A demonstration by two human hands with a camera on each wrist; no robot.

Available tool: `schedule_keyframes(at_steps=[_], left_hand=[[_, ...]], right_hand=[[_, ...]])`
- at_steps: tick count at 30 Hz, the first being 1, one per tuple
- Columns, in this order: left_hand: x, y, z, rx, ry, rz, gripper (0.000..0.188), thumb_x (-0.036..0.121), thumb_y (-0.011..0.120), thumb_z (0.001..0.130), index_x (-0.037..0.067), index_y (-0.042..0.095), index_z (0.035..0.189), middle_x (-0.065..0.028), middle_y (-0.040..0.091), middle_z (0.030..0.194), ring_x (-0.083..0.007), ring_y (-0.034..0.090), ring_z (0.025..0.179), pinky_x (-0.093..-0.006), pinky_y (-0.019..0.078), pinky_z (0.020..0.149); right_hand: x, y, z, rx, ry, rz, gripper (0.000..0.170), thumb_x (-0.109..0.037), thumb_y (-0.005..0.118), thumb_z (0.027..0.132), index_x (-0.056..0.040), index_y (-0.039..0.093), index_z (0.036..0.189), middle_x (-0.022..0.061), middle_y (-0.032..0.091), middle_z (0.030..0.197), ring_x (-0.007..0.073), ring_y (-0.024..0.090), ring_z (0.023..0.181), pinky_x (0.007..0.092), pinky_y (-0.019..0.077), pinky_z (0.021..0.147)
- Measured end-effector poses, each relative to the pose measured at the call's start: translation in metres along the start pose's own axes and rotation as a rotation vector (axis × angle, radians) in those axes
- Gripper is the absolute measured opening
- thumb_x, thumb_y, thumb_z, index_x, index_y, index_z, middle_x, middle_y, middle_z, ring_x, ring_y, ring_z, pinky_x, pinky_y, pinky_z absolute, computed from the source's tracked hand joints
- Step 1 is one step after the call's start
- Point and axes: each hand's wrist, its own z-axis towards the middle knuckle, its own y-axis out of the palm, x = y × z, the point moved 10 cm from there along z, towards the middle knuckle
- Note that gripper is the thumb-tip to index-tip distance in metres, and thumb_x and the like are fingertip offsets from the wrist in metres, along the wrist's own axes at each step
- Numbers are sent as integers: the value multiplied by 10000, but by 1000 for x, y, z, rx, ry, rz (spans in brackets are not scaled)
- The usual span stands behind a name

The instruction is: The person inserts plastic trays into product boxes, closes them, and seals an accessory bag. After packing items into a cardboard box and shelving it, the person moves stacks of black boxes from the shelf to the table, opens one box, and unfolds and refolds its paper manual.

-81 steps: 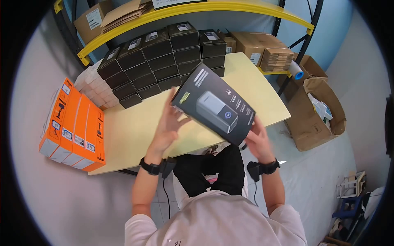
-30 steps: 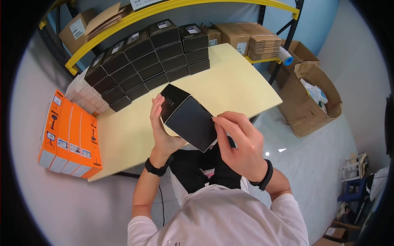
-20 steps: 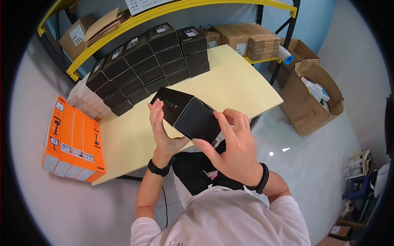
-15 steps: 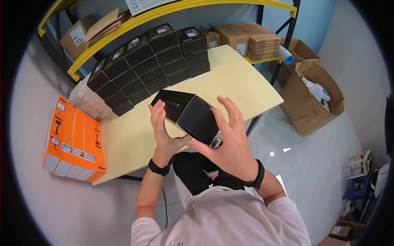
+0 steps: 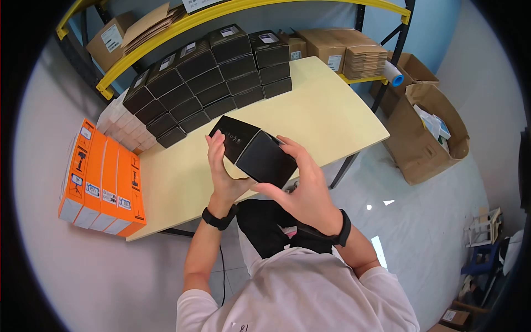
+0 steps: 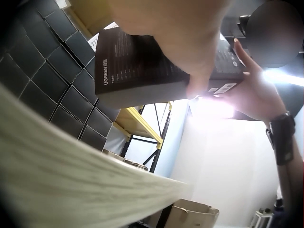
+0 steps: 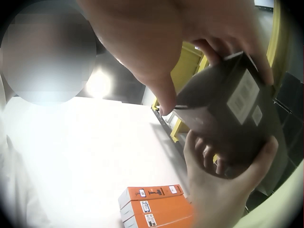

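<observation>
A black printed carton (image 5: 268, 160) is held tilted over the table's near edge, its plain dark end facing the person. My left hand (image 5: 224, 174) grips it from the left, fingers on one side and thumb beneath. My right hand (image 5: 310, 193) spans the near end, fingers curled over the far right edge and thumb at the lower edge. In the left wrist view, white lettering runs along the carton (image 6: 128, 66). White labels show on the carton (image 7: 237, 118) in the right wrist view, where the right thumb lies at an edge of its end.
Stacked black cartons (image 5: 204, 83) line the table's back, with small white boxes (image 5: 124, 124) beside them. Orange boxes (image 5: 102, 182) stand at the left end of the pale table (image 5: 332, 110). An open cardboard box (image 5: 423, 138) sits on the floor at right. A yellow shelf beam (image 5: 221, 16) crosses above.
The carton has turned from its pictured face to its plain end. My right hand has gone from pinching an edge with its fingertips to spreading across that end.
</observation>
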Motion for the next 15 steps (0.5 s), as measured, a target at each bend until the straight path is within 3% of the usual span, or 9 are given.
schedule_keyframes(at_steps=[3, 5, 15], left_hand=[[-6, -4, -5, 54, -25, -40, 1119, 249, 948, 512, 72, 291, 1400, -176, 388, 1406, -398, 382, 1339, -613, 177, 1151], [-5, -2, -3, -18, -49, -2, 1121, 243, 952, 500, 69, 294, 1390, -174, 395, 1395, -395, 388, 1334, -607, 196, 1149], [6, 0, 4, -77, 22, 140, 1119, 221, 945, 487, 88, 308, 1397, -170, 407, 1382, -403, 408, 1303, -610, 254, 1121]], right_hand=[[-14, -6, -1, -38, -130, -196, 484, -214, 801, 758, 66, 600, 1098, 209, 603, 1199, 357, 620, 1062, 390, 524, 869], [-22, -7, 3, -77, -200, -384, 445, -230, 782, 778, 55, 616, 1078, 162, 646, 1129, 323, 649, 989, 372, 545, 807], [-12, -2, 11, -157, -148, -479, 572, -332, 836, 662, 49, 627, 1035, 138, 636, 1118, 294, 666, 890, 357, 549, 732]])
